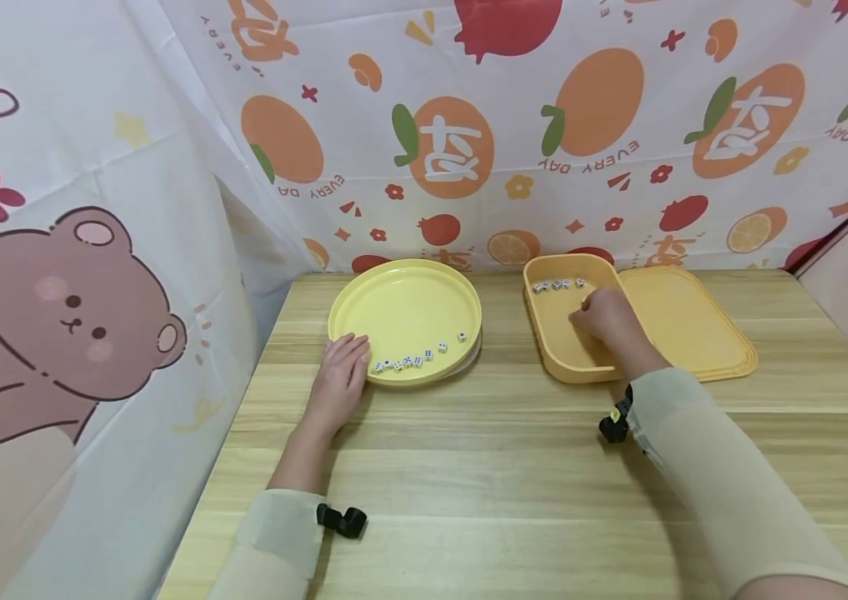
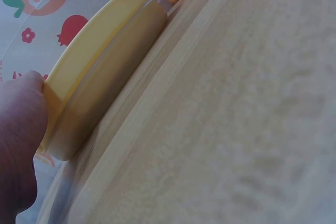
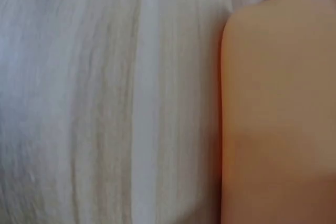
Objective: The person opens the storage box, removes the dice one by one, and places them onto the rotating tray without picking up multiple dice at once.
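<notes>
Dice (image 1: 428, 355), eight in tray (image 1: 401, 308), five in box (image 1: 575, 373)

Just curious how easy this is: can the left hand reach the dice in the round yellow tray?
Probably yes: the left hand touches the rim of the round yellow tray, close to the nearest dice, with nothing visible between.

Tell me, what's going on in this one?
A person is handling dice at a table. Their left hand rests on the rim of a round yellow tray, with dice strung along its near side. The right hand is down inside an orange box, where more dice line the far end; whether it pinches one is unclear.
</notes>
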### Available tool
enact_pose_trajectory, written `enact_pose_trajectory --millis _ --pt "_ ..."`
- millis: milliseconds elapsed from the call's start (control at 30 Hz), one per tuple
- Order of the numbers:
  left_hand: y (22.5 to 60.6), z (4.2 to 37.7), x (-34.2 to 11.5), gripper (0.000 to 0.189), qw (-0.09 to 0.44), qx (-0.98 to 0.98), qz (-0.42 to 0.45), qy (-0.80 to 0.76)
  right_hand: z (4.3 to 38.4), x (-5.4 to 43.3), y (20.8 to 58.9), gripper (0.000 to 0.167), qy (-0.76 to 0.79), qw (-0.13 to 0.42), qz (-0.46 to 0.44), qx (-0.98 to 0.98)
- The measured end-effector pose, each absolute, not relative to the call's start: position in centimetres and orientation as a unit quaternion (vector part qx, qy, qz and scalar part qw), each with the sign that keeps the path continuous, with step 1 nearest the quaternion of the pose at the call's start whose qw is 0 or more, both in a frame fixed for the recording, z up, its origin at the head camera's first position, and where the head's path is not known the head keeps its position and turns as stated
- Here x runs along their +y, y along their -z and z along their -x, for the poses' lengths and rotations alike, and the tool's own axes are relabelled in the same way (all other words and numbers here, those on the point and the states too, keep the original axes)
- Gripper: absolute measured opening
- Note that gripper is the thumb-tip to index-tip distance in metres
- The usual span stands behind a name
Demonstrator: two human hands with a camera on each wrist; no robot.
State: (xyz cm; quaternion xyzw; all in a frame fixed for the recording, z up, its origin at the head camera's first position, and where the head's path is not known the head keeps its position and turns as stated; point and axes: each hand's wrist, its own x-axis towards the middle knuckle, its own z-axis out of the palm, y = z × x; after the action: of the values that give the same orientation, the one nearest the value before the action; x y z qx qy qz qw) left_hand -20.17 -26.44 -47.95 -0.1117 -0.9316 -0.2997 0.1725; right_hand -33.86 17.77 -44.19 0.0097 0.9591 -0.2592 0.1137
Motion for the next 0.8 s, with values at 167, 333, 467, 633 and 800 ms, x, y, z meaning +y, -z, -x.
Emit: enact_pose_trajectory --millis 167,333,467,633,800 --pt "47.98 20.22 -26.42 0.038 0.172 -0.931 0.113 0.302 33.92 17.84 44.65 0.025 0.235 0.105 0.000 0.966" --pt "47.88 20.31 -26.50 0.038 0.175 -0.930 0.116 0.303 34.31 17.79 44.94 0.024 0.215 0.096 0.014 0.972" --pt "47.88 20.28 -26.55 0.038 0.179 -0.929 0.117 0.303 34.40 17.75 44.97 0.023 0.223 0.099 0.015 0.970" --pt "48.01 20.23 -26.49 0.038 0.174 -0.931 0.118 0.299 33.95 17.82 45.01 0.023 0.219 0.104 0.014 0.970" --pt "48.09 20.26 -26.53 0.040 0.176 -0.931 0.117 0.296 33.82 17.73 44.91 0.023 0.214 0.098 0.024 0.972"
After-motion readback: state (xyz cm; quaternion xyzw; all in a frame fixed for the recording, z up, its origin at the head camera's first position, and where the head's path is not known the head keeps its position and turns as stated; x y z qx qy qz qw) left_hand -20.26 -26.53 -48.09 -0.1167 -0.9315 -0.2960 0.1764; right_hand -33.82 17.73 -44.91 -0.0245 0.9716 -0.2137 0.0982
